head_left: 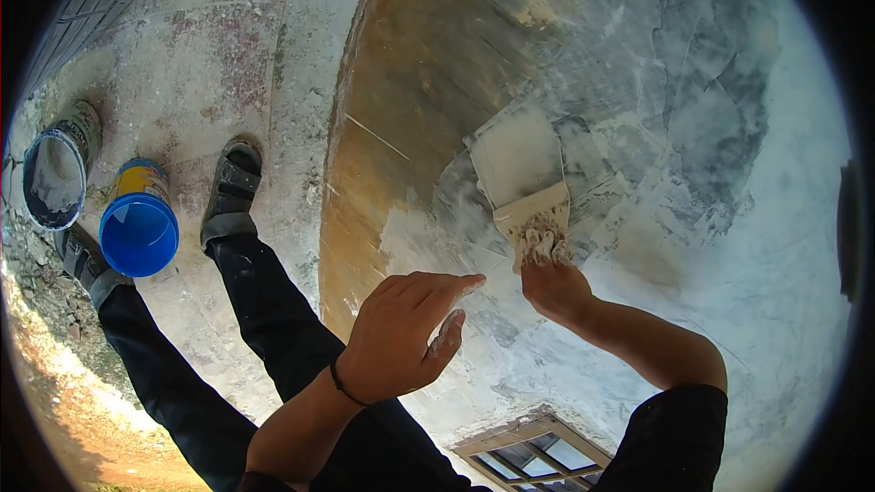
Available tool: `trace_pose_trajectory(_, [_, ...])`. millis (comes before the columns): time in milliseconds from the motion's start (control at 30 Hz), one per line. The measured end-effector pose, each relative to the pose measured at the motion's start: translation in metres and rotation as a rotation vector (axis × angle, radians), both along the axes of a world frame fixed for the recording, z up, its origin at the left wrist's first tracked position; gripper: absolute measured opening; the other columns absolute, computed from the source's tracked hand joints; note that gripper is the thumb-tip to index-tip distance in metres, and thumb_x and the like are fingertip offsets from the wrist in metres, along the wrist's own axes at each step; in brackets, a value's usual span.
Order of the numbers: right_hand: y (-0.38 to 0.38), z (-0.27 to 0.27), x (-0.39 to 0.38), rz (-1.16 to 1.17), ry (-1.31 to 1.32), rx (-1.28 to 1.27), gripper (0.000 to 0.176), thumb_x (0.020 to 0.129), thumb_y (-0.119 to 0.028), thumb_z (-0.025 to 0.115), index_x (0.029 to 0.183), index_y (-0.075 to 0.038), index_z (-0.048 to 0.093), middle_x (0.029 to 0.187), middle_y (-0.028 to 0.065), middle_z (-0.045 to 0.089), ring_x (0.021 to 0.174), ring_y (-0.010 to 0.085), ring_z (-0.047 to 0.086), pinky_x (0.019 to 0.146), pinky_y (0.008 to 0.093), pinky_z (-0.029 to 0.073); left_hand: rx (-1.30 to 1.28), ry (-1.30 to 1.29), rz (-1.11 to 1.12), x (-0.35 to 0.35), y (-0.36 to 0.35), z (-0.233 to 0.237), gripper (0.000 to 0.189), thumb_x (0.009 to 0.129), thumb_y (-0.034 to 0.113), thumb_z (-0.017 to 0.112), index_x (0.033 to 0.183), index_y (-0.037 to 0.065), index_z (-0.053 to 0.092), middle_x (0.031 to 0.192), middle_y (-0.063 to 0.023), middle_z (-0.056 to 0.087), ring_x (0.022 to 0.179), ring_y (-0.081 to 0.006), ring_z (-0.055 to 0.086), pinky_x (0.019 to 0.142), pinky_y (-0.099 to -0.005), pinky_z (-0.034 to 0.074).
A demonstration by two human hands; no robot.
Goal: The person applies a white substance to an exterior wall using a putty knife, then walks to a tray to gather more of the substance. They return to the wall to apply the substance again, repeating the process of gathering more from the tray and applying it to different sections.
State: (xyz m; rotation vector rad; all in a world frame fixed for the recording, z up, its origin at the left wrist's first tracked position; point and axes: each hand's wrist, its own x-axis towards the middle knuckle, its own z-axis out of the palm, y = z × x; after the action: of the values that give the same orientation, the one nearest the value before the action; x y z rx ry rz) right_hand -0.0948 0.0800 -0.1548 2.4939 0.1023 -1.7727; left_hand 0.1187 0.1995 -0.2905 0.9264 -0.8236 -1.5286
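Just off centre toward two o'clock, the scraper (533, 205) looks matt and stained, coated with smooth, dull paste (518, 150), against a wall (766, 310) whose chalky, streaked finish gives way to a brown, scuffed band (410, 73) at twelve. At nine o'clock, the blue bucket (139, 230) is smooth, glossy plastic beside a crusted, smeared pail (88, 128); the floor (196, 46) at ten is rough and speckled. Matt cloth trousers (264, 310) lie at eight, and a wood-framed glass window (536, 457) at five.
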Motion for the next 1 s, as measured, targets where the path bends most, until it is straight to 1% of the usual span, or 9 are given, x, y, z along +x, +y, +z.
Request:
trace_pose_trajectory(167, [0.013,0.009,0.035,-0.126,0.004,0.007,0.026,0.064,-0.015,0.061,0.083,0.002,0.065,0.078,0.0105,0.057,0.079,0.0241,0.055,0.069,0.0342,0.045,-0.027,0.015,0.019,0.000,0.000,0.011,0.031,0.080,0.008,0.054,0.111,0.003,0.057,0.101,-0.0122,0.063,0.085,-0.0281,0.059,0.076,-0.0359,0.044])
trace_pose_trajectory(267, [-0.014,-0.024,0.051,0.035,-0.237,0.051,0.019,0.066,-0.015,0.060,0.078,-0.001,0.065,0.077,0.0094,0.058,0.083,0.0241,0.055,0.072,0.0349,0.046,-0.040,0.010,0.024,0.003,-0.002,0.015,0.031,0.080,0.007,0.054,0.111,0.003,0.056,0.101,-0.0121,0.063,0.085,-0.0282,0.059,0.076,-0.0361,0.044])
trace_pose_trajectory(400, [-0.041,-0.049,0.029,-0.112,-0.147,-0.004,0.018,0.066,-0.016,0.060,0.077,-0.002,0.065,0.076,0.0083,0.058,0.084,0.0227,0.056,0.072,0.0334,0.046,-0.036,-0.006,0.037,0.011,-0.001,0.019,0.032,0.079,0.007,0.054,0.111,0.003,0.056,0.101,-0.0124,0.063,0.086,-0.0285,0.059,0.076,-0.0360,0.044])
trace_pose_trajectory(467, [-0.045,-0.038,-0.005,-0.137,0.075,-0.131,0.019,0.067,-0.014,0.059,0.081,-0.002,0.065,0.077,0.0077,0.057,0.080,0.0231,0.057,0.069,0.0353,0.048,-0.033,-0.016,0.040,0.013,0.003,0.018,0.032,0.079,0.007,0.054,0.111,0.003,0.057,0.101,-0.0126,0.063,0.086,-0.0286,0.059,0.076,-0.0359,0.044])
trace_pose_trajectory(567, [-0.017,0.005,-0.010,0.036,0.019,-0.109,0.018,0.065,-0.017,0.061,0.075,-0.002,0.066,0.074,0.0077,0.058,0.083,0.0232,0.056,0.071,0.0330,0.046,-0.019,-0.013,0.029,0.011,0.009,0.017,0.032,0.079,0.007,0.054,0.111,0.003,0.057,0.101,-0.0128,0.062,0.086,-0.0286,0.059,0.077,-0.0359,0.045])
trace_pose_trajectory(633, [0.002,0.028,0.001,0.093,0.031,-0.092,0.024,0.065,-0.017,0.061,0.081,0.000,0.066,0.077,0.0102,0.058,0.084,0.0264,0.055,0.071,0.0360,0.046,-0.011,-0.012,0.013,0.009,0.009,0.018,0.032,0.080,0.007,0.054,0.111,0.003,0.057,0.101,-0.0128,0.062,0.087,-0.0286,0.059,0.077,-0.0360,0.045])
trace_pose_trajectory(733, [0.020,0.038,0.031,-0.015,0.076,-0.075,0.036,0.066,-0.019,0.060,0.092,0.006,0.064,0.083,0.0161,0.059,0.087,0.0304,0.054,0.076,0.0386,0.045,-0.018,-0.014,-0.006,0.007,0.011,0.018,0.031,0.080,0.007,0.053,0.111,0.003,0.057,0.102,-0.0128,0.062,0.087,-0.0287,0.059,0.077,-0.0363,0.045])
trace_pose_trajectory(833, [0.007,-0.002,0.056,0.008,-0.144,-0.033,0.023,0.067,-0.015,0.059,0.083,0.001,0.064,0.080,0.0106,0.059,0.078,0.0248,0.057,0.071,0.0362,0.047,-0.011,-0.036,-0.018,0.006,0.011,0.017,0.031,0.081,0.008,0.053,0.111,0.003,0.057,0.103,-0.0127,0.062,0.088,-0.0286,0.059,0.078,-0.0364,0.045])
trace_pose_trajectory(1000, [-0.045,-0.100,0.042,-0.086,-0.223,0.016,0.008,0.068,-0.014,0.059,0.070,-0.007,0.062,0.073,0.0035,0.060,0.075,0.0183,0.060,0.064,0.0322,0.048,-0.011,-0.054,0.014,0.015,0.009,0.015,0.031,0.081,0.008,0.053,0.111,0.003,0.057,0.103,-0.0122,0.063,0.089,-0.0283,0.060,0.078,-0.0364,0.045])
